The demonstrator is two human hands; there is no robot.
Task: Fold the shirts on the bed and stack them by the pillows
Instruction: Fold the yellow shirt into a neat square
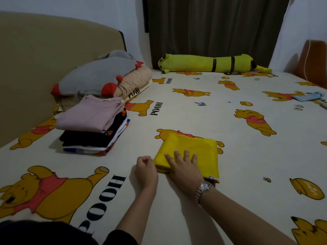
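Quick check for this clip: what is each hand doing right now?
Left hand: fingers curled at the edge of the folded yellow cloth shirt; whether it pinches it cannot be told.
Right hand: open, flat on the shirt.

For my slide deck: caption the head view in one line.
Right hand flat on a folded yellow shirt, left hand curled at its edge; the stack waits by the pillows.

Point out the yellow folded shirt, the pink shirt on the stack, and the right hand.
yellow folded shirt (200,147): head view, bare upper middle.
pink shirt (88,114): head view, top face.
right hand (184,167): head view, back of hand.
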